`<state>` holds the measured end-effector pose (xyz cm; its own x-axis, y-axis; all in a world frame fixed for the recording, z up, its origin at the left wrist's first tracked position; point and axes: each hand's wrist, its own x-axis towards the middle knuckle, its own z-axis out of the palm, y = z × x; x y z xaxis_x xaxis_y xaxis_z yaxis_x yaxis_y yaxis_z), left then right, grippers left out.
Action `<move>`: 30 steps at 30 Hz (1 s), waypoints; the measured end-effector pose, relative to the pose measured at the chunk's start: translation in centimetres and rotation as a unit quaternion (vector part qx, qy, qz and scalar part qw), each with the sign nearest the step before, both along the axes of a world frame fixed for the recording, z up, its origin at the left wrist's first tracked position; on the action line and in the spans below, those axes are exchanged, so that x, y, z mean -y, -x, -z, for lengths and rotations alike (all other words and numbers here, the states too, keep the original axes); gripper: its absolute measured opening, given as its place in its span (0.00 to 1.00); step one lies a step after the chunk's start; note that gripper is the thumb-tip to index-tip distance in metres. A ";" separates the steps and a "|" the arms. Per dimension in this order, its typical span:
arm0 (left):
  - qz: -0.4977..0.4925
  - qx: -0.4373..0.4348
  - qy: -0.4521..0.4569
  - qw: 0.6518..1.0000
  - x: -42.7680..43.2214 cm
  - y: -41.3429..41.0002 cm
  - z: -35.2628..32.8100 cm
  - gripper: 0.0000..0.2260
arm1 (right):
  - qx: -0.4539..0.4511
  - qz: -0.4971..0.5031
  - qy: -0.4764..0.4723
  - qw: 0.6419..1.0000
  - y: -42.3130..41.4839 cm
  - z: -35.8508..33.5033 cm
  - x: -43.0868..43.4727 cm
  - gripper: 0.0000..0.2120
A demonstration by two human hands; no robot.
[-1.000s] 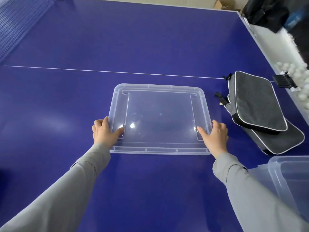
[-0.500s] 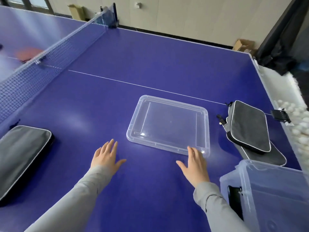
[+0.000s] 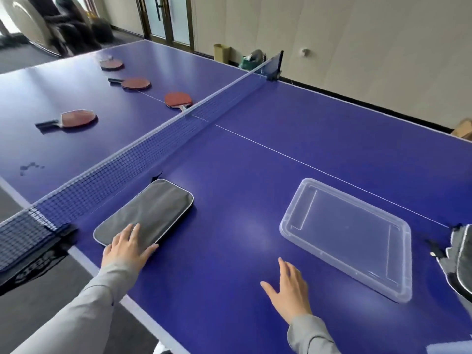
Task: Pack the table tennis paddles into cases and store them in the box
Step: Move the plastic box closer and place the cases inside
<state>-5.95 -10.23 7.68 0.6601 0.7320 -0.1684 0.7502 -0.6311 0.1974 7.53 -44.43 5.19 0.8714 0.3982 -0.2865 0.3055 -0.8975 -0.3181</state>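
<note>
Blue table [image 3: 332,129] is filling the view, net [image 3: 153,146] crossing it. Clear lid [image 3: 347,236] is lying flat on the near right. Closed grey case [image 3: 150,213] is lying beside the net. Four paddles [image 3: 76,118] are lying beyond the net. Left hand [image 3: 126,249] is resting on the case's near end, fingers straight. Right hand [image 3: 291,290] is spreading its fingers wide just short of the lid, holding nothing.

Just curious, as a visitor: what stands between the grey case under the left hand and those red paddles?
The net stretches between the grey case and the red paddles, which lie on the far half; the head view shows it.
</note>
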 end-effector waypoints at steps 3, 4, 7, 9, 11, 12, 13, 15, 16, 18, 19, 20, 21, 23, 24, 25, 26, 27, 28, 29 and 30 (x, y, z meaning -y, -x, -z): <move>-0.033 0.003 0.032 0.999 -6.4 0.1 0.6 0.37 | -0.026 0.017 -0.006 1.000 0.8 0.4 -5.6 0.37; -0.035 0.006 0.043 0.998 -8.5 -0.1 0.8 0.37 | -0.035 0.027 -0.011 0.999 1.0 0.6 -7.7 0.37; -0.036 0.015 0.098 0.994 -14.0 -0.9 1.8 0.38 | -0.066 0.056 -0.027 0.996 1.7 1.1 -15.1 0.36; -0.029 0.008 0.143 0.989 -17.2 -1.9 2.6 0.38 | -0.086 0.075 -0.046 0.992 2.0 1.7 -20.1 0.36; -0.037 0.012 0.217 0.975 -19.7 -3.1 3.5 0.38 | -0.105 0.095 -0.065 0.988 2.4 2.2 -24.5 0.35; -0.045 0.020 0.254 0.966 -20.7 -3.7 4.0 0.37 | -0.112 0.102 -0.069 0.986 2.5 2.5 -26.4 0.35; -0.052 0.027 0.284 0.957 -21.4 -4.3 4.5 0.36 | -0.119 0.108 -0.069 0.985 2.5 2.8 -28.1 0.35; -0.060 0.032 0.322 0.944 -22.0 -5.5 5.2 0.34 | -0.121 0.123 -0.066 0.983 2.6 3.2 -30.4 0.36; -0.056 0.027 0.336 0.940 -22.2 -6.1 5.5 0.33 | -0.120 0.135 -0.066 0.981 2.5 3.3 -31.2 0.36; -0.041 0.006 0.358 0.933 -22.2 -7.1 5.9 0.32 | -0.123 0.157 -0.071 0.977 2.3 3.5 -32.4 0.34; -0.034 -0.003 0.367 0.930 -22.2 -7.6 6.1 0.32 | -0.129 0.164 -0.078 0.975 2.3 3.6 -32.8 0.33; -0.031 -0.010 0.376 0.926 -22.1 -7.9 6.2 0.33 | -0.136 0.171 -0.089 0.972 2.2 3.7 -33.1 0.31; -0.033 -0.014 0.383 0.923 -22.1 -8.2 6.4 0.33 | -0.144 0.178 -0.102 0.968 2.2 3.8 -33.4 0.29; -0.048 -0.008 0.388 0.920 -21.8 -8.4 6.6 0.33 | -0.162 0.194 -0.137 0.958 2.3 4.0 -33.9 0.25; -0.058 -0.003 0.391 0.918 -21.7 -8.5 6.6 0.32 | -0.172 0.204 -0.158 0.951 2.4 4.1 -34.1 0.23; -0.067 0.002 0.397 0.916 -21.7 -8.5 6.7 0.31 | -0.182 0.214 -0.179 0.943 2.5 4.0 -34.3 0.21; -0.074 0.007 0.404 0.912 -21.6 -8.5 6.6 0.31 | -0.194 0.222 -0.196 0.935 2.6 3.8 -34.5 0.20; -0.081 0.014 0.413 0.907 -21.5 -8.6 6.5 0.30 | -0.207 0.228 -0.209 0.928 2.7 3.6 -34.7 0.20; -0.088 0.024 0.423 0.901 -21.4 -8.6 6.2 0.30 | -0.219 0.234 -0.220 0.921 2.6 3.4 -34.8 0.20; -0.094 0.034 0.434 0.895 -21.2 -8.6 6.0 0.29 | -0.227 0.237 -0.229 0.917 2.5 3.2 -35.0 0.21; -0.101 0.050 0.444 0.889 -21.0 -8.6 5.6 0.27 | -0.233 0.239 -0.234 0.913 2.4 3.0 -35.0 0.22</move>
